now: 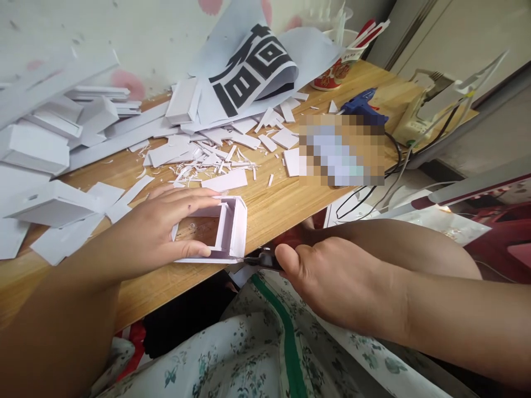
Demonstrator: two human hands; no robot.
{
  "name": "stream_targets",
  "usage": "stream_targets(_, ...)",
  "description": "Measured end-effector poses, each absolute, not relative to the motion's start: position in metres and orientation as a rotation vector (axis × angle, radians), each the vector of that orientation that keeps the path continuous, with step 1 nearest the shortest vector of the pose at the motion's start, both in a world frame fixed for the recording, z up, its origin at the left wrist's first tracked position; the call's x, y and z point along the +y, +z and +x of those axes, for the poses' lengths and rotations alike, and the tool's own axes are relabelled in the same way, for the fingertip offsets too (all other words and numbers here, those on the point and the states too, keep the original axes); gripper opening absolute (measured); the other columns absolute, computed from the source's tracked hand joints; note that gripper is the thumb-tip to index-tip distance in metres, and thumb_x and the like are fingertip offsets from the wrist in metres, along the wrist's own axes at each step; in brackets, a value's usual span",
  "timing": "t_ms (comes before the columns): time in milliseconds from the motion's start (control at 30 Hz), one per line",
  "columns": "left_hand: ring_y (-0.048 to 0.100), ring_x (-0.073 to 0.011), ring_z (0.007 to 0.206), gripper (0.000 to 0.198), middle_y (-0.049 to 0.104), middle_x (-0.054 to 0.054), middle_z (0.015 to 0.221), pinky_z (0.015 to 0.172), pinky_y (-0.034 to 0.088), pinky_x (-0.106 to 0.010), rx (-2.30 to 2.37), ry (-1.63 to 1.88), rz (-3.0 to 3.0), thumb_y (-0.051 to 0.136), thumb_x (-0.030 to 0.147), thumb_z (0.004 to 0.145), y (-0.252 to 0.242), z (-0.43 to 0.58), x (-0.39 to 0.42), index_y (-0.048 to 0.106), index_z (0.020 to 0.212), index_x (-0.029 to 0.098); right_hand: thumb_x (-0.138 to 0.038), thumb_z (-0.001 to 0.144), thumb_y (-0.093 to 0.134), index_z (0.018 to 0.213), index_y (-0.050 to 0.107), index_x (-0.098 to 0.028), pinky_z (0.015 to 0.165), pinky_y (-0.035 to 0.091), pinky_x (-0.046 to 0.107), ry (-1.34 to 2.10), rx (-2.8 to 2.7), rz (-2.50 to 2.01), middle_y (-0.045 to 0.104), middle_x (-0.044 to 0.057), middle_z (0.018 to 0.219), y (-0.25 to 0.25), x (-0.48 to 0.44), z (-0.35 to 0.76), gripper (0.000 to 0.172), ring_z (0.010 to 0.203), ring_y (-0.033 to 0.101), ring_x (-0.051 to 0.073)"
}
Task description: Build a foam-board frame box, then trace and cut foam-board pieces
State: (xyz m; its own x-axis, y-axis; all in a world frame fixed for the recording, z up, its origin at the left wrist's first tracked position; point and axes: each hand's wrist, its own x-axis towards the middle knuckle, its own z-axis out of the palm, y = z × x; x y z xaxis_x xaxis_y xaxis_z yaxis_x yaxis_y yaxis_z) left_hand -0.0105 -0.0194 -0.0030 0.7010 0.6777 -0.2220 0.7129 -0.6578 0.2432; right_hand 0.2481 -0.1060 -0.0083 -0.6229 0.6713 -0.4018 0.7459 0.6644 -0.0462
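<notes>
A small white box frame [238, 229], which looks made of foam board, lies near the table's front edge. My left hand [160, 224] grips it, the thumb on the front wall and the fingers over the back wall. Wood shows through its opening. My right hand [332, 276] is wrapped round the dark handle of a craft knife [265, 258]. The thin blade meets the frame's front right corner; how deep it goes I cannot tell. White offcuts [226, 181] lie just behind the frame.
White boxes and panels [35, 146] pile up on the left of the wooden table [265, 207]. Behind are scraps, a printed paper sheet [257, 66], a red-and-white tub [336, 69] and a blue glue gun [363, 106]. Cables and a power strip [417, 119] sit at the right.
</notes>
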Motion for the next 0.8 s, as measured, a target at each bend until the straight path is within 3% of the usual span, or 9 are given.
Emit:
stream_targets(167, 0.046, -0.0261, 0.130, 0.067, 0.054, 0.000, 0.143, 0.111, 0.032, -0.042, 1.110, 0.068, 2.634, 0.050, 0.074, 0.080, -0.013, -0.014, -0.019, 0.053, 0.132, 0.032, -0.009, 0.079, 0.058, 0.096, 0.063, -0.016, 0.050, 0.039, 0.028, -0.319, 2.528, 1.129, 0.066, 0.004, 0.063, 0.014, -0.098, 0.240, 0.019, 0.055, 0.063, 0.020)
stream_targets(333, 0.048, -0.0241, 0.129, 0.066, 0.054, 0.000, 0.143, 0.109, 0.034, -0.042, 1.116, 0.080, 2.641, 0.052, 0.073, 0.080, -0.017, -0.016, -0.019, 0.052, 0.133, 0.033, -0.021, 0.087, 0.056, 0.086, 0.067, -0.024, 0.055, 0.042, 0.029, -0.443, 2.560, 1.194, 0.063, 0.001, 0.060, 0.040, -0.082, 0.230, 0.011, 0.060, 0.062, 0.019)
stream_targets(400, 0.049, -0.0246, 0.129, 0.067, 0.055, -0.001, 0.142, 0.109, 0.035, -0.043, 1.119, 0.087, 2.641, 0.050, 0.074, 0.079, -0.015, -0.016, -0.019, 0.053, 0.132, 0.032, -0.019, 0.084, 0.058, 0.089, 0.065, -0.021, 0.052, 0.041, 0.029, -0.387, 2.549, 1.152, 0.066, 0.003, 0.065, 0.032, -0.085, 0.233, 0.009, 0.059, 0.063, 0.019)
stream_targets(600, 0.048, -0.0236, 0.129, 0.063, 0.055, -0.002, 0.142, 0.109, 0.034, -0.040, 1.109, 0.061, 2.673, 0.052, 0.069, 0.082, -0.013, -0.016, -0.019, 0.054, 0.131, 0.030, -0.005, 0.079, 0.051, 0.103, 0.056, -0.013, 0.040, 0.028, 0.026, -0.326, 2.519, 1.168, 0.068, 0.004, 0.067, -0.021, -0.108, 0.246, 0.026, 0.049, 0.063, 0.019)
stream_targets(800, 0.048, -0.0230, 0.129, 0.064, 0.054, 0.000, 0.142, 0.110, 0.032, -0.038, 1.114, 0.076, 2.656, 0.054, 0.070, 0.080, -0.015, -0.015, -0.019, 0.054, 0.131, 0.031, -0.011, 0.078, 0.059, 0.092, 0.064, -0.018, 0.049, 0.039, 0.028, -0.376, 2.536, 1.102, 0.067, 0.004, 0.065, 0.021, -0.091, 0.235, 0.016, 0.055, 0.062, 0.019)
